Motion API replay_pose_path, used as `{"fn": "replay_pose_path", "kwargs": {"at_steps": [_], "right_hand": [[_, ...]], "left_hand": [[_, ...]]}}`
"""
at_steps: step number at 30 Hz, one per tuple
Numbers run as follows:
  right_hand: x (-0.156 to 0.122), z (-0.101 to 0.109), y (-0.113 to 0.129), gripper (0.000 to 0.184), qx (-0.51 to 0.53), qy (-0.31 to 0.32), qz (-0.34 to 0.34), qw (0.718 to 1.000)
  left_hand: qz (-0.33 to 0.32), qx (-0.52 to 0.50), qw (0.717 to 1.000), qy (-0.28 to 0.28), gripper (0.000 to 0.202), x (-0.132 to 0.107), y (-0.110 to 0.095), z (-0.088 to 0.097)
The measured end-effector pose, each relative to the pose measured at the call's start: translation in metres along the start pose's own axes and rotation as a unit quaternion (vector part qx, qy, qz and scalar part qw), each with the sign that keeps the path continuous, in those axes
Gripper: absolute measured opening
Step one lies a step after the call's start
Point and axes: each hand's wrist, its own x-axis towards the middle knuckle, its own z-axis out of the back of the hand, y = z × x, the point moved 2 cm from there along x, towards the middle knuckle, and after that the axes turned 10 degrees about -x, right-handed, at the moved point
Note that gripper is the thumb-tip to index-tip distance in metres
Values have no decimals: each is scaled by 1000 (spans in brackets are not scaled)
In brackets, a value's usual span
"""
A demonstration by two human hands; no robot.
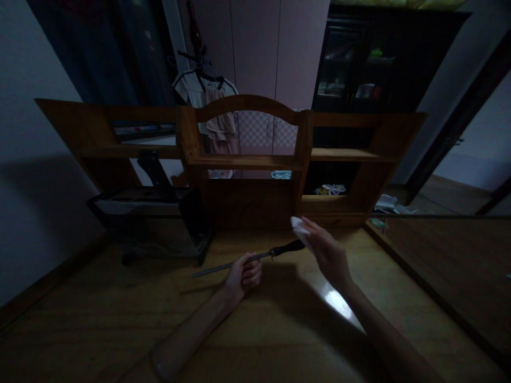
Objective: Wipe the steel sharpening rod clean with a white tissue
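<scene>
My left hand (242, 277) is closed around the metal rod of a honing steel (288, 248). The steel lies nearly level above the wooden desk, its thin tip pointing left and its black handle to the right. Close to the handle's end is my right hand (325, 252), with a folded white wipe (297, 223) between its fingers; whether that is cloth or paper I cannot tell. My right fingers hide the very end of the handle, and contact there is unclear.
On the left of the desk (159, 324) stands a dark-framed knife holder (151, 229) with a black-handled knife (154, 173) upright in it. A wooden shelf unit (247, 162) runs along the back. Crumpled plastic (331, 189) lies in its right compartment.
</scene>
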Motion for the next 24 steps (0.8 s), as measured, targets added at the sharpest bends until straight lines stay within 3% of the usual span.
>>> {"fn": "replay_pose_path", "kwargs": {"at_steps": [3, 5, 9, 12, 15, 17, 19, 20, 22, 24], "right_hand": [[-6, -26, 12, 39, -126, 145, 168, 967], [-9, -35, 5, 43, -161, 181, 188, 952], [-10, -27, -25, 38, -138, 147, 122, 972], [-10, -11, -50, 29, -89, 107, 25, 990], [-8, 9, -65, 19, -107, -10, -89, 990], [-6, 19, -59, 21, -98, -79, -115, 985], [-2, 20, -42, 25, -97, -112, -89, 985], [-1, 16, -31, 29, -86, -88, -54, 991], [-2, 0, -11, 39, -85, -6, 42, 995], [-5, -20, 1, 51, -113, 90, 133, 981]], "left_hand": [[3, -4, 1000, -9, 43, 1, -1, 4], [-2, -13, 1000, -8, 43, 2, -2, 4], [-1, -24, 1000, -7, 42, 1, -3, -1], [-10, -31, 999, -4, 41, -2, -5, -4], [-35, -36, 999, 0, 41, -4, -7, -4], [-37, -32, 999, -5, 42, -3, -7, -3], [-28, -22, 999, -15, 42, 0, -5, -1], [-22, -16, 999, -20, 42, 1, -4, 0], [-9, -3, 999, -32, 43, 3, -2, 2], [0, 6, 999, -41, 44, 3, -1, 3]]}}
